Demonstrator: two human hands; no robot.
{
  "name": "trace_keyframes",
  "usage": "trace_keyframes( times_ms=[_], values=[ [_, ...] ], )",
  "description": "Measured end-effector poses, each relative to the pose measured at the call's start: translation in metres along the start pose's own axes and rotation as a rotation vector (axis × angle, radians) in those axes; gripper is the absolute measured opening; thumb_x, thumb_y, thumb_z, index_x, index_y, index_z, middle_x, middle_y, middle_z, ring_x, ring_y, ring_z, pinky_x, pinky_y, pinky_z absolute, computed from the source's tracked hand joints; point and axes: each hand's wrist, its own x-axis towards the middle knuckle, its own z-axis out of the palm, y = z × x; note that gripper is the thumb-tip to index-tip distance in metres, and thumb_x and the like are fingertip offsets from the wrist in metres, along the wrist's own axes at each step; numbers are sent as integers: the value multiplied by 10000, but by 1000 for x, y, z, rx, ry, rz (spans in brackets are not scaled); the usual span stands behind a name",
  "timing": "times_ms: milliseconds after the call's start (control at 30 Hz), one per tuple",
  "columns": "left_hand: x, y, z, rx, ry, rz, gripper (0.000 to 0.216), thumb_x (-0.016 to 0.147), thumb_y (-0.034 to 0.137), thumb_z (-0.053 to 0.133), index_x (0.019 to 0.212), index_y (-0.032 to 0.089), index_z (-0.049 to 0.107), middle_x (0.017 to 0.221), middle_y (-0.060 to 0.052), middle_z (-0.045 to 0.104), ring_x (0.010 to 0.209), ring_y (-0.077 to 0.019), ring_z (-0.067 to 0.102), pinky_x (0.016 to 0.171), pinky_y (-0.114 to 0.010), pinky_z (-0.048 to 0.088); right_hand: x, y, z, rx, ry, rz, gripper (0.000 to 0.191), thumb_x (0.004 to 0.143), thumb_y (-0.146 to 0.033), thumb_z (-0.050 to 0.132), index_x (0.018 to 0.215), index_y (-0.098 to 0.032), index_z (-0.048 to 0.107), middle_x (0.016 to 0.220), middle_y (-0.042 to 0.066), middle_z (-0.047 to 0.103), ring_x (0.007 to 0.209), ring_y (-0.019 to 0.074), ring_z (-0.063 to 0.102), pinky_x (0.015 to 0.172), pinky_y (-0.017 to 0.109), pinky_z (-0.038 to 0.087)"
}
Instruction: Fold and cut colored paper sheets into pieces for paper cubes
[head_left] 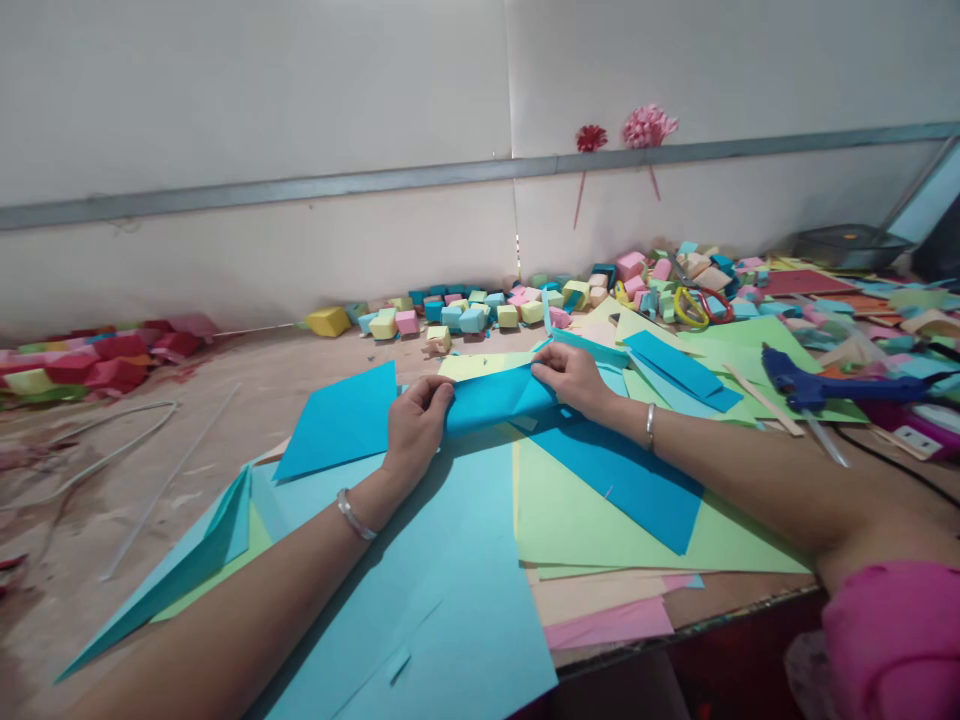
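Between my two hands stretches a folded strip of blue paper, held just above the sheets on the table. My left hand pinches its left end between thumb and fingers. At the right end, my right hand grips the upper edge the same way. Below lies a large light blue sheet. A blue paper piece rests to the left of my left hand, and a blue strip lies under my right forearm on light green sheets.
Small folded paper cubes line the wall side. Yellow-handled scissors lie at the back right, near a blue glue gun. A clear glue stick lies left. Red and pink paper pieces sit far left. The table's front edge shows at lower right.
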Motion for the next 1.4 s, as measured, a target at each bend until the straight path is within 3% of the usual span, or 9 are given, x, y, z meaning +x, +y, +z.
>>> trace_keyframes(
  times_ms=[300, 700, 967, 1200, 1400],
  values=[
    [-1, 2, -1, 160, -49, 50, 199, 812, 355, 538, 755, 192, 636, 757, -15, 655, 730, -175, 574, 713, -281, 439, -5, -11, -1, -311, 6, -26, 105, 732, -212, 476, 688, -200, 570, 673, -8, 593, 679, 146, 526, 649, 257, 373],
    [-5, 1, 2, 469, -208, 80, 109, 752, 228, 553, 723, 219, 659, 688, -34, 631, 657, -202, 544, 584, -301, 340, -10, -10, 3, -714, -216, 25, 110, 708, -222, 546, 758, -206, 643, 772, 46, 685, 731, 191, 562, 568, 278, 248],
    [-3, 0, 1, 561, -300, 131, 114, 763, 201, 574, 677, 218, 647, 752, -68, 634, 748, -236, 562, 591, -307, 334, -12, -14, 2, -827, -286, 30, 162, 746, -165, 506, 792, -212, 654, 806, 58, 695, 754, 201, 586, 553, 290, 221],
    [-1, -4, 1, 547, -325, 96, 195, 781, 167, 559, 851, 251, 721, 733, -31, 610, 691, -206, 557, 578, -293, 339, -13, -15, 4, -858, -307, 54, 204, 800, -197, 505, 958, -197, 634, 874, 79, 700, 762, 209, 598, 559, 285, 236],
    [3, -7, 1, 529, -371, 107, 253, 793, 165, 555, 791, 284, 779, 731, -30, 567, 677, -185, 562, 612, -289, 389, -13, -14, 4, -831, -344, 1, 262, 805, -162, 482, 1011, -233, 629, 918, 54, 706, 823, 211, 601, 568, 280, 242]
  ],
)
